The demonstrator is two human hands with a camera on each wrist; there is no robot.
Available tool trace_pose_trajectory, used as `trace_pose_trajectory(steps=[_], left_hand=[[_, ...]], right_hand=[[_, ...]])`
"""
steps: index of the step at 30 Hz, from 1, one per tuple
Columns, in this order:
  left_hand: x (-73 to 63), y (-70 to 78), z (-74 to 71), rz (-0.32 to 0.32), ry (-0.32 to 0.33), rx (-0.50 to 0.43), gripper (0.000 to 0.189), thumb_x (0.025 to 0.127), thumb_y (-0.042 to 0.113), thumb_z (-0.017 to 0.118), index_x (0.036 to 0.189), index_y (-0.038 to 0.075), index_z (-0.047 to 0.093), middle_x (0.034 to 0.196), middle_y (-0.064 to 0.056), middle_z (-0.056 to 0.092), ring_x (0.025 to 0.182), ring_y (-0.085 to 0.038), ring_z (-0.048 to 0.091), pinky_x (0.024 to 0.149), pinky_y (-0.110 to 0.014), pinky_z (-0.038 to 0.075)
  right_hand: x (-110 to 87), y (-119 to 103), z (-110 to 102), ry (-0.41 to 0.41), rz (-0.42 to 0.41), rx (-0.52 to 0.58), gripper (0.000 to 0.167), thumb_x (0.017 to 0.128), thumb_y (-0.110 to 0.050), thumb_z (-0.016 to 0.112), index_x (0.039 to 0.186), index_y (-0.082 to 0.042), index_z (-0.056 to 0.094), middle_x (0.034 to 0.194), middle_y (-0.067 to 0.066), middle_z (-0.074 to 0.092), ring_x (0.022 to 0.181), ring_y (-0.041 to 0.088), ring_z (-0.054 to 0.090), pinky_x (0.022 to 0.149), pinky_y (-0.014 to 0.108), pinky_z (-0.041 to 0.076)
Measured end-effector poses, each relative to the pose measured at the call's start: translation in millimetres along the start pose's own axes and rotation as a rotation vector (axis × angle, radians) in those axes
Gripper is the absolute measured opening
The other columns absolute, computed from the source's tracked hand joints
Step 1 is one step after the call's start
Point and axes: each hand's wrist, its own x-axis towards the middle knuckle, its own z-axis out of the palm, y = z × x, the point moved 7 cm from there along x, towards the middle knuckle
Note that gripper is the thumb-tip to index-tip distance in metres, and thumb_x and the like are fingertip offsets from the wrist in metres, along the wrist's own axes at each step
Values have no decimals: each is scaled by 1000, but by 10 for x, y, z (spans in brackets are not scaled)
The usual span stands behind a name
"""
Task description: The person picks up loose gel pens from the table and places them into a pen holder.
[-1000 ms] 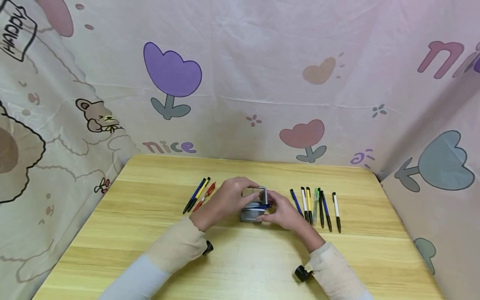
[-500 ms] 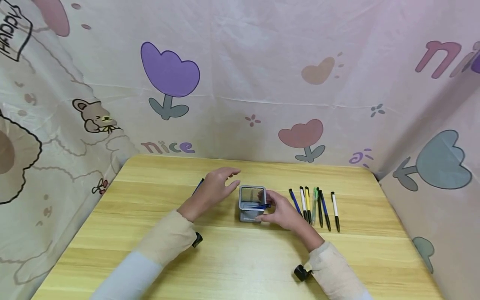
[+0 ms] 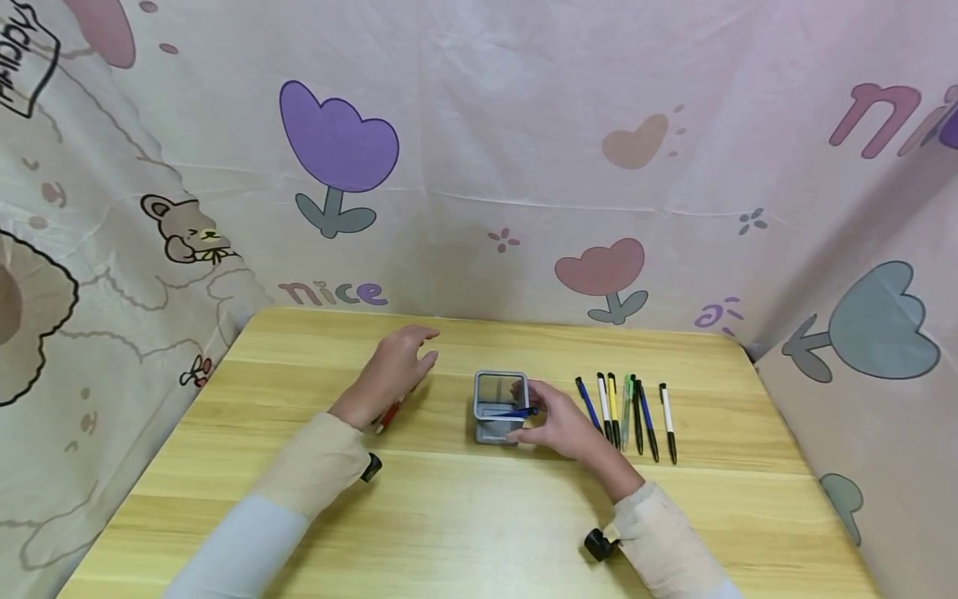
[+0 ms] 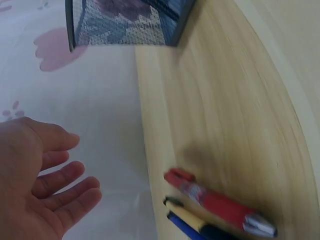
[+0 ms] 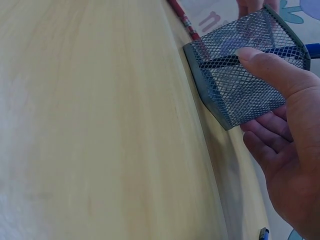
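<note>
A square grey mesh pen holder stands in the middle of the table, with a blue pen leaning inside it. My right hand grips the holder's right side, thumb on the near face and fingers behind, as the right wrist view shows. My left hand, its fingers relaxed and holding nothing, is over the pens on the left. Beneath it the left wrist view shows a red pen, a yellow pen and a blue pen; the head view mostly hides them behind the hand.
Several pens lie in a row right of the holder, among them a green one and, at the end, a white one. A printed cloth hangs behind the wooden table and along its sides.
My left hand has let go of the pen holder's top and moved left to above the left pens. The right hand keeps its grip on the holder, which has stayed in place.
</note>
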Motion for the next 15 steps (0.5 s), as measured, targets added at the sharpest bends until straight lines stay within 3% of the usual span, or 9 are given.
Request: trace_pose_trajectory(steps=[8,15], left_hand=[[-65,-335,57,-149,-98,19,37,95,6,69,131,-4,67,133,-24,68,126,-40,65,105,-52,55],[-133,-550,87,-213,-130,37,36,94,0,67,129,-8,67,130,-27,69,124,-43,65,104,-53,55]], right_hand=[[7,12,9,-4,-6,7,83,75,-43,92,145,-16,55,122,-3,68,116,18,65,107,44,55],[1,-9,16,-6,-32,34,81,77,-41,92,144,-16,56,125,0,68,119,21,65,108,45,54]])
